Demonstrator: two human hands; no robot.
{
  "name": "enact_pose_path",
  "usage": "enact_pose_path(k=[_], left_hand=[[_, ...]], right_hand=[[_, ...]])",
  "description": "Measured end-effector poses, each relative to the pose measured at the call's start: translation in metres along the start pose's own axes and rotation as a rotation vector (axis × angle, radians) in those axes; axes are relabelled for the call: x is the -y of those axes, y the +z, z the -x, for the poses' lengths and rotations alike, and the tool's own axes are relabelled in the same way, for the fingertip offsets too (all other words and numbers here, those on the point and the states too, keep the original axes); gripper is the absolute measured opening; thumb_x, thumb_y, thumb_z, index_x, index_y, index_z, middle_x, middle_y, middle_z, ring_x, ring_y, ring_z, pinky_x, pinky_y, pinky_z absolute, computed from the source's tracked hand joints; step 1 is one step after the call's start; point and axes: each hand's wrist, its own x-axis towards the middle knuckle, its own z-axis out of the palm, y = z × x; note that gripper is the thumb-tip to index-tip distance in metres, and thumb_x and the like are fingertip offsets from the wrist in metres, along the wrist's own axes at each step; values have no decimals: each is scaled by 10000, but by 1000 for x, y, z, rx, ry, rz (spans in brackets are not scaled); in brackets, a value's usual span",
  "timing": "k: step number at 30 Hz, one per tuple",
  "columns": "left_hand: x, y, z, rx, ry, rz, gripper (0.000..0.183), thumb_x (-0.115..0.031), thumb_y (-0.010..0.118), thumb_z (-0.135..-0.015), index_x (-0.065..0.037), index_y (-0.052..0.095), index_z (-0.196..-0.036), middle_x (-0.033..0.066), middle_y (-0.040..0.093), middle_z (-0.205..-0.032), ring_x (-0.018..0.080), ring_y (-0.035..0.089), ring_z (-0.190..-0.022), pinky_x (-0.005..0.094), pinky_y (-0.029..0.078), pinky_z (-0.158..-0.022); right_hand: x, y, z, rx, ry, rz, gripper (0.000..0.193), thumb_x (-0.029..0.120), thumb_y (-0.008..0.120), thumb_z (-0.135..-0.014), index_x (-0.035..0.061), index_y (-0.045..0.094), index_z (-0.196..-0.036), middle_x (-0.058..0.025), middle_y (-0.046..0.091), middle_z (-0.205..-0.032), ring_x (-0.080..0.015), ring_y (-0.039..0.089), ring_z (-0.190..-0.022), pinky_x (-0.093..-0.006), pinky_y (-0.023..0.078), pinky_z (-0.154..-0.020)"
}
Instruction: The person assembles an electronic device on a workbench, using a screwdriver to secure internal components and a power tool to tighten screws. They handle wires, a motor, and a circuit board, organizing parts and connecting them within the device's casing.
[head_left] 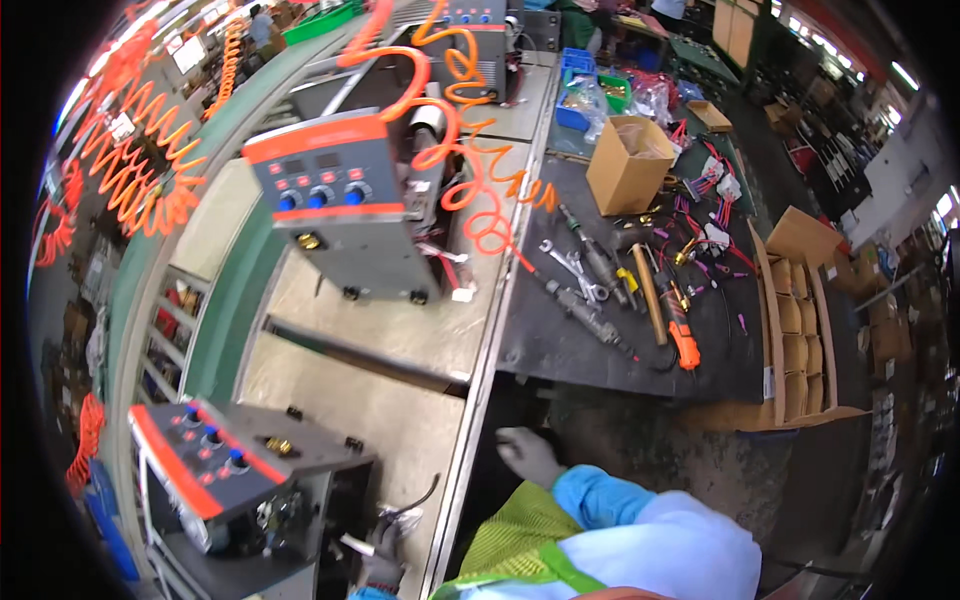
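Observation:
My left hand, in a dark grey glove, is low beside the near grey-and-orange machine. A white strip and a bent black cable show by its fingers, which are too dark and blurred to tell whether they grip either. The near machine has blue knobs and an open side with inner parts showing. My right hand, in a grey glove, hangs beside the line's metal edge with its fingers loosely apart and nothing in them. Farther along the line stands a second machine of the same kind, upright.
On the dark bench at right lie power screwdrivers, wrenches, a hammer and an orange-handled tool. Cardboard boxes and a divided carton stand there. Orange coiled hoses hang above. A dark bar crosses the line.

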Motion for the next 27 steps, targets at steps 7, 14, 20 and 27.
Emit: enact_pose_path(k=[7,14,20,27], left_hand=[[-59,-47,-49,-105,40,-251,448,-257,685,-826,-31,554,-1189,188,594,-1162,388,560,-1028,464,456,-879],[-127,-57,-92,-67,-181,-157,546,-180,673,-867,18,454,-1326,215,581,-1154,330,595,-987,403,497,-836],[-130,-69,-133,-334,-265,127,519,-87,609,-923,19,390,-1381,185,599,-1137,239,622,-908,314,528,-772],[-133,-113,-98,-476,-636,250,512,-193,489,-977,46,340,-1405,175,417,-1417,276,401,-1298,394,319,-1083]], right_hand=[[-269,-13,209,930,1074,441,564,487,471,-910,93,554,-1305,-170,506,-1373,-357,456,-1287,-454,350,-1084],[-265,-11,270,883,1297,304,547,474,477,-912,88,559,-1291,-166,519,-1349,-347,469,-1263,-448,359,-1068],[-247,16,273,834,1325,220,532,463,482,-915,84,563,-1279,-162,531,-1328,-338,481,-1243,-443,368,-1055],[-264,-9,268,880,1221,317,515,450,488,-917,79,568,-1266,-158,544,-1304,-328,494,-1219,-437,377,-1040]])
